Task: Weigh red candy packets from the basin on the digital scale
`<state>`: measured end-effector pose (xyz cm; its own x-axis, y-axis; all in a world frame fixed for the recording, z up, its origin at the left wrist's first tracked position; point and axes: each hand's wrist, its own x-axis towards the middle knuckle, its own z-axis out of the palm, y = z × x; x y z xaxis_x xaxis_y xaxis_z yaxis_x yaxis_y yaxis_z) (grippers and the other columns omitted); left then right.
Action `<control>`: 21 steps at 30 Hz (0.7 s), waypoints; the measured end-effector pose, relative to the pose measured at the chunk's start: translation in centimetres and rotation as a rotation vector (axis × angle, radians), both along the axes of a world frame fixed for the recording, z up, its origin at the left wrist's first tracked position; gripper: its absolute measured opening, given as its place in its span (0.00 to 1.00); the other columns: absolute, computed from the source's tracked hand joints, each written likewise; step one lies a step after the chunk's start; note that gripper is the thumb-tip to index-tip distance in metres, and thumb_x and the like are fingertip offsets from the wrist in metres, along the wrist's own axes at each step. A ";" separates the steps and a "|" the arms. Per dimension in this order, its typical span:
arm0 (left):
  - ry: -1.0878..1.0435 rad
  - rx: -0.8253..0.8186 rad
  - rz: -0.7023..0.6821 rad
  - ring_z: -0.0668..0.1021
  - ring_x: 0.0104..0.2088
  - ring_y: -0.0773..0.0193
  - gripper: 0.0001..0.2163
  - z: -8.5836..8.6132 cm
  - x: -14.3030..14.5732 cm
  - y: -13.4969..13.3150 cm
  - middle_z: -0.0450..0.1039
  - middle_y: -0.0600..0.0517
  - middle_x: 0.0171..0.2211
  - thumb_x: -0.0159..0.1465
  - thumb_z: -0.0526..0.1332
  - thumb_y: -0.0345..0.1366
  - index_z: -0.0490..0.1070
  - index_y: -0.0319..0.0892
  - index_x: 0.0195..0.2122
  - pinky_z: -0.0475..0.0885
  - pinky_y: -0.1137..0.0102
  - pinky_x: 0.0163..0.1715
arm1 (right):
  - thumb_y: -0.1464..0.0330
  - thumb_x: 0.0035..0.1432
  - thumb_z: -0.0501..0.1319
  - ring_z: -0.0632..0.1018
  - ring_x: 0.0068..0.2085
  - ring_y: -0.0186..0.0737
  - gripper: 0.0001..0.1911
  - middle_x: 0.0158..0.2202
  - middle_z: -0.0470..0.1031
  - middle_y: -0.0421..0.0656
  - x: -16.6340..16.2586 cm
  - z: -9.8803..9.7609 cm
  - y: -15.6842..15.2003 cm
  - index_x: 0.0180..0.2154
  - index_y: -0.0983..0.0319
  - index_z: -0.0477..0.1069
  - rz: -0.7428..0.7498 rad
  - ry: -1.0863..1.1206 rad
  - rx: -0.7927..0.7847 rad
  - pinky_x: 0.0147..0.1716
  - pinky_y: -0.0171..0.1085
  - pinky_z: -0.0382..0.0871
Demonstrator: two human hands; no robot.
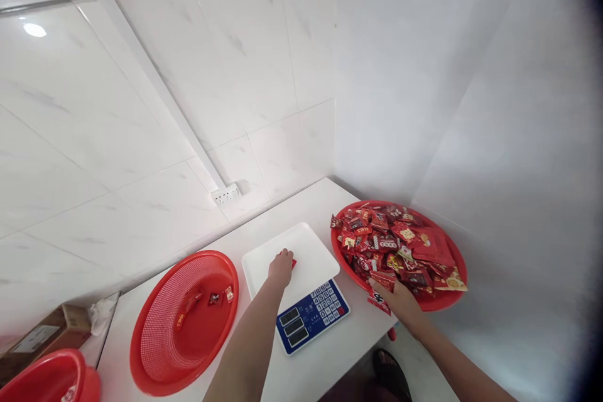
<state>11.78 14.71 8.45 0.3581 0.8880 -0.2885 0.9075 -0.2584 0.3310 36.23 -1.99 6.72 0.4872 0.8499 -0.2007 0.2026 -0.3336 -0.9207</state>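
L hand (281, 269) over tray (311, 251) of scale (313, 317), approx mid-desk; fingers clamped on small red pkt (294, 262), mostly hidden, can't tell if pkt touches tray. R hand (396, 301) at near rim of full basket (447, 300), thumb + fingers clamped on snack pkts (378, 303), at least one hanging outside rim; exact count unclear.

Full basket at R edge of desk (348, 339), heaped w/ mostly red wrappers (393, 242), a few overlapping the rim. Scale btwn the 2 baskets, blue panel toward front edge; can't read displays. Mesh basket (207, 336) nr L edge of desk, a few loose sweets (215, 298) inside. Past L edge: cardboard box (56, 330) + red tub (32, 383). Socket (227, 194) on wall nr back edge.
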 end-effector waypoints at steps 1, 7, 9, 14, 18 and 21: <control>0.018 -0.005 -0.008 0.69 0.47 0.58 0.12 0.0 -0.2 -0.1 0.65 0.46 0.49 0.60 0.58 0.36 0.66 0.40 0.45 0.66 0.58 0.45 | 0.54 0.44 0.59 0.76 0.39 0.48 0.20 0.32 0.78 0.44 0.0 0.1 0.0 0.33 0.62 0.73 0.004 0.007 -0.002 0.43 0.42 0.68; 0.078 0.014 0.036 0.73 0.39 0.60 0.13 0.6 -2.8 -1.4 0.66 0.46 0.45 0.61 0.55 0.31 0.64 0.40 0.48 0.68 0.63 0.39 | 0.55 0.46 0.58 0.76 0.40 0.48 0.18 0.32 0.77 0.45 -0.1 0.0 -0.1 0.33 0.63 0.73 0.001 -0.032 0.015 0.45 0.43 0.67; 0.068 0.044 0.074 0.74 0.38 0.60 0.12 0.8 -3.9 -1.7 0.67 0.45 0.43 0.60 0.53 0.28 0.65 0.41 0.45 0.67 0.66 0.37 | 0.55 0.47 0.58 0.76 0.40 0.48 0.17 0.31 0.77 0.44 0.0 -0.3 -0.1 0.32 0.62 0.72 0.025 -0.046 0.021 0.45 0.43 0.67; 0.008 0.165 0.226 0.74 0.40 0.61 0.14 2.0 -8.2 -2.1 0.68 0.47 0.43 0.60 0.50 0.29 0.62 0.45 0.47 0.66 0.70 0.36 | 0.53 0.47 0.58 0.76 0.39 0.47 0.18 0.31 0.77 0.43 -0.1 -0.7 -0.1 0.31 0.62 0.73 0.025 -0.053 0.027 0.45 0.43 0.66; 0.015 0.250 0.406 0.72 0.45 0.56 0.16 4.0 -13.7 -2.8 0.66 0.43 0.48 0.62 0.49 0.34 0.59 0.43 0.51 0.67 0.65 0.39 | 0.53 0.45 0.58 0.76 0.34 0.46 0.17 0.26 0.77 0.41 0.0 -0.7 -0.1 0.27 0.61 0.73 0.032 -0.077 -0.007 0.39 0.42 0.68; 0.032 0.337 0.541 0.62 0.56 0.44 0.22 5.2 -16.8 -4.5 0.54 0.38 0.59 0.60 0.52 0.43 0.56 0.43 0.55 0.61 0.53 0.48 | 0.54 0.45 0.59 0.75 0.34 0.46 0.17 0.25 0.76 0.42 -0.1 -0.6 0.0 0.27 0.61 0.73 -0.017 -0.082 -0.006 0.37 0.41 0.67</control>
<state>-5.00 10.24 13.64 -0.1710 0.9846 0.0355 0.9469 0.1543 0.2821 36.11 -2.03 6.11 0.5166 0.8403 -0.1647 0.2716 -0.3432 -0.8991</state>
